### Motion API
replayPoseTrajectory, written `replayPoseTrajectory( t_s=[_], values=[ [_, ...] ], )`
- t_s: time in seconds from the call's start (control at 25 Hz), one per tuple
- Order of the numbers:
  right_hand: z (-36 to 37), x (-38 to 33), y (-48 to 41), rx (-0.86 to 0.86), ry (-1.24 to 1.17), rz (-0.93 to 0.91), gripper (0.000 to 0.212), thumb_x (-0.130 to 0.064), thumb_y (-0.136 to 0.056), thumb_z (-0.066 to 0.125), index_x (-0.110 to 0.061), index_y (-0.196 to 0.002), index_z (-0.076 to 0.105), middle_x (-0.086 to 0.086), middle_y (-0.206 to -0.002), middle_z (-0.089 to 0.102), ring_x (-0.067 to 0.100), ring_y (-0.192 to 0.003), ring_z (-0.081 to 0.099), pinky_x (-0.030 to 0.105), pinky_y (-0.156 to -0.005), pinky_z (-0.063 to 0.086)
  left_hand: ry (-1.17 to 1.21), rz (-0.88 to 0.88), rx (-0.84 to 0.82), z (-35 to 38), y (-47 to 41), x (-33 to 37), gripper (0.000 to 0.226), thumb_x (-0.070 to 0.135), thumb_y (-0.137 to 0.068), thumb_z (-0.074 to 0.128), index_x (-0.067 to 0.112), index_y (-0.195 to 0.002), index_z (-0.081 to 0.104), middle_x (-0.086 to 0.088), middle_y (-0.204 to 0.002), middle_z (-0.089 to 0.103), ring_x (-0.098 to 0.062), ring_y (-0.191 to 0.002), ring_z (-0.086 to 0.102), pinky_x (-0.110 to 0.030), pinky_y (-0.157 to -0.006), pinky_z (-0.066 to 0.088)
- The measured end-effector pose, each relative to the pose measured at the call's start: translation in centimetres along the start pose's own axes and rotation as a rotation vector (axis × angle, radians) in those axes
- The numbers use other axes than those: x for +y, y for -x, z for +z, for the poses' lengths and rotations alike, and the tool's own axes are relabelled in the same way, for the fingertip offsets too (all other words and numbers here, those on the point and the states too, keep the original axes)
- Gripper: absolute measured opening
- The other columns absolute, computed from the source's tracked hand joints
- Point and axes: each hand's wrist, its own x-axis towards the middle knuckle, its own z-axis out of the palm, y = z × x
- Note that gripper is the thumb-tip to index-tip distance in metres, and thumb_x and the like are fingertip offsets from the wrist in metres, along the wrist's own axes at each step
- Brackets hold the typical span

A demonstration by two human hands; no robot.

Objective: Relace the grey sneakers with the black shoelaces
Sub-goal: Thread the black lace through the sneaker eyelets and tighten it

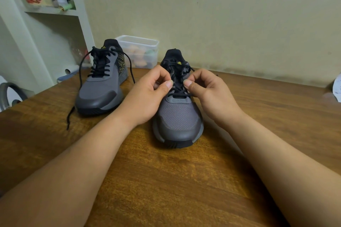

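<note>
Two grey sneakers stand on a wooden table [166,180], toes toward me. The near sneaker [178,118] sits in the middle, its black lace [178,92] crossing the eyelets. My left hand [149,96] pinches the lace on the shoe's left side, thumb against curled fingers. My right hand [210,94] pinches the lace on the right side in the same way. The far left sneaker [100,88] is laced, and its loose black lace ends [71,116] trail down both sides onto the table.
A clear plastic box [140,49] with coloured items stands against the wall behind the shoes. White shelves [55,11] with bottles rise at the left. Something white [337,86] lies at the table's right edge.
</note>
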Motion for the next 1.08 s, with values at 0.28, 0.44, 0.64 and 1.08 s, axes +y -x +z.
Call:
replayPoseTrajectory(
  t_s=[0.28,0.44,0.64,1.08],
  values=[
    [0.3,0.1,0.1,0.024,0.014,0.009,0.018,-0.03,-0.096,0.066,-0.012,-0.095,0.063,0.004,-0.088,0.069,0.024,-0.087,0.065,0.058,-0.095,0.055,-0.036,-0.005,0.027,0.2,0.2,0.2,0.007,0.024,-0.108,0.056,0.025,-0.1,0.056,0.011,-0.085,0.057,-0.004,-0.077,0.054,-0.028,-0.078,0.049],
    [-0.5,-0.2,0.1,-0.045,-0.081,0.031,0.014,-0.019,-0.103,0.064,-0.008,-0.095,0.065,-0.004,-0.082,0.07,0.01,-0.08,0.066,0.027,-0.079,0.054,0.021,-0.016,-0.012,-0.3,0.2,0.1,0.009,0.022,-0.107,0.058,0.026,-0.1,0.06,0.016,-0.083,0.058,-0.004,-0.08,0.055,-0.028,-0.08,0.048],
    [-2.1,0.2,-0.7,-0.177,-0.139,0.065,0.012,-0.02,-0.094,0.064,-0.013,-0.099,0.072,0.001,-0.098,0.072,0.015,-0.094,0.064,0.03,-0.086,0.05,0.091,-0.011,-0.063,-0.6,0.2,0.4,0.01,0.009,-0.103,0.063,0.019,-0.105,0.066,0.009,-0.087,0.061,-0.001,-0.081,0.056,-0.015,-0.078,0.047],
    [-0.6,0.0,-1.0,0.007,-0.137,0.062,0.011,0.001,-0.101,0.06,-0.007,-0.101,0.068,0.001,-0.088,0.069,0.003,-0.073,0.065,0.017,-0.066,0.052,0.151,-0.136,0.06,-0.1,-0.6,-0.6,0.006,0.019,-0.106,0.061,0.021,-0.108,0.066,-0.001,-0.09,0.066,-0.009,-0.081,0.064,-0.03,-0.085,0.055]
  ],
)
